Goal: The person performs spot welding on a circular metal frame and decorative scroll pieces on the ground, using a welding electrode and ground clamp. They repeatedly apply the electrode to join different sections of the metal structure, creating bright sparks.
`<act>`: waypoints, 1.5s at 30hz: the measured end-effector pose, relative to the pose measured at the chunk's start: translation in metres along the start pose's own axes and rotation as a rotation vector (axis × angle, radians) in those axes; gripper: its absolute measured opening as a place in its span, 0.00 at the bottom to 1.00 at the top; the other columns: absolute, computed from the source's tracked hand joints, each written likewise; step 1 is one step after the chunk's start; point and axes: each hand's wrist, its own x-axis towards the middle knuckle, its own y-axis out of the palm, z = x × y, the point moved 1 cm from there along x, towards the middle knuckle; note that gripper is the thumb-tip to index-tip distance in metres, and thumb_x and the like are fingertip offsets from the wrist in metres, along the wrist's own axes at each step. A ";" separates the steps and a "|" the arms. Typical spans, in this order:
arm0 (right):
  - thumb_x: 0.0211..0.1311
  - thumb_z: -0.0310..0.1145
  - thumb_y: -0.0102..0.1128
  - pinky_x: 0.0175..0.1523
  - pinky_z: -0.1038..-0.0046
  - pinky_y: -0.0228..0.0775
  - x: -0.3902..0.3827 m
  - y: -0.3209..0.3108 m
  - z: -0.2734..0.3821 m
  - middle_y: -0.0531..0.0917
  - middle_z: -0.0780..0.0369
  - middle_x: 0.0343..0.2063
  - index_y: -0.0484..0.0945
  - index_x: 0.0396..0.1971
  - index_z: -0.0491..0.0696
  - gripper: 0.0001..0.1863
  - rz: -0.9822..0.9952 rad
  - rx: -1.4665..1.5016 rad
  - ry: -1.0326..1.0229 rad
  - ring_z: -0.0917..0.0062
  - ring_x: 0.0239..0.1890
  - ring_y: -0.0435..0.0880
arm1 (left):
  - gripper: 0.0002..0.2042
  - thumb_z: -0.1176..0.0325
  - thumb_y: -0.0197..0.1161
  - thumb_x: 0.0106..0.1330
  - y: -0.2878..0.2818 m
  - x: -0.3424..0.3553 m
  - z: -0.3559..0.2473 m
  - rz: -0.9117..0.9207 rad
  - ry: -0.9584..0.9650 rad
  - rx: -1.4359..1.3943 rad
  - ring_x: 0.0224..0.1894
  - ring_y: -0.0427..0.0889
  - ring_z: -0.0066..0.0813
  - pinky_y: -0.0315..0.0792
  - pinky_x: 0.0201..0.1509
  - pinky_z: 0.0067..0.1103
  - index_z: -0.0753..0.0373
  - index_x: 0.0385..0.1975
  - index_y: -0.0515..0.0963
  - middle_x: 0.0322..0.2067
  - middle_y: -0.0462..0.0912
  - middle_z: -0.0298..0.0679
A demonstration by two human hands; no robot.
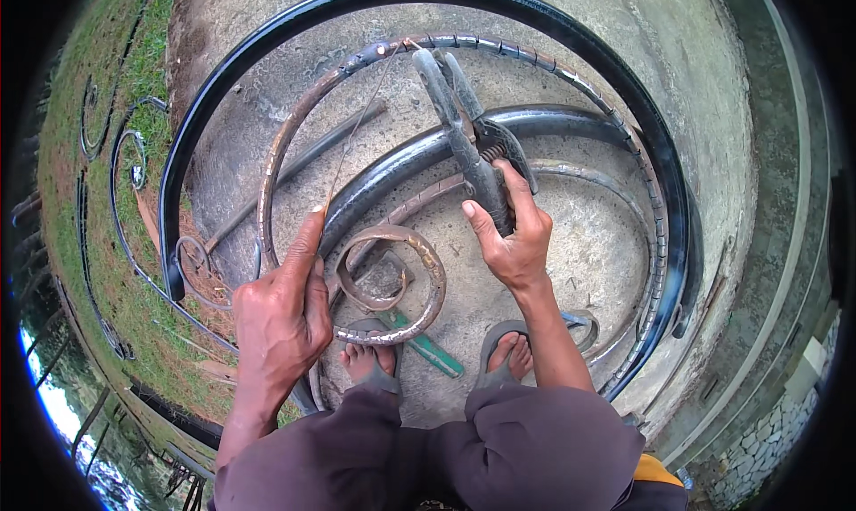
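Observation:
My right hand (510,234) grips the handles of a dark welding electrode holder (464,127), whose jaws reach up to a rusty curved metal band (499,47). My left hand (285,306) pinches a thin welding rod (361,119) that runs up to the same band near the jaws. Between my hands lies a rusty spiral scroll of flat metal (401,284) on the concrete.
A large black metal hoop (624,83) rings the work on the concrete slab (606,234). A curved dark pipe (392,168) and a straight rod (294,168) lie inside. My sandalled feet (504,355) stand by a green tool (432,350). Scroll ironwork (134,154) lies on grass, left.

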 end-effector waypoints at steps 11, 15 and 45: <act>0.59 0.33 0.72 0.47 0.63 0.81 -0.001 0.001 -0.002 0.83 0.40 0.44 0.72 0.58 0.36 0.30 -0.004 -0.004 -0.019 0.51 0.46 0.87 | 0.29 0.77 0.61 0.61 0.002 -0.002 0.003 -0.001 0.015 -0.010 0.19 0.82 0.45 0.73 0.27 0.34 0.57 0.66 0.72 0.19 0.79 0.48; 0.59 0.33 0.73 0.39 0.71 0.79 0.000 0.003 -0.005 0.87 0.50 0.36 0.72 0.60 0.39 0.31 -0.042 -0.067 -0.105 0.67 0.36 0.90 | 0.29 0.77 0.61 0.61 0.002 -0.003 0.003 0.006 0.009 -0.010 0.20 0.82 0.45 0.74 0.28 0.35 0.58 0.66 0.72 0.19 0.80 0.49; 0.66 0.32 0.66 0.26 0.79 0.73 0.002 -0.013 0.014 0.84 0.59 0.29 0.66 0.63 0.38 0.29 0.176 0.836 0.508 0.81 0.24 0.82 | 0.29 0.75 0.61 0.59 0.004 -0.001 0.015 0.009 0.047 0.015 0.20 0.82 0.47 0.74 0.27 0.37 0.58 0.65 0.72 0.18 0.80 0.48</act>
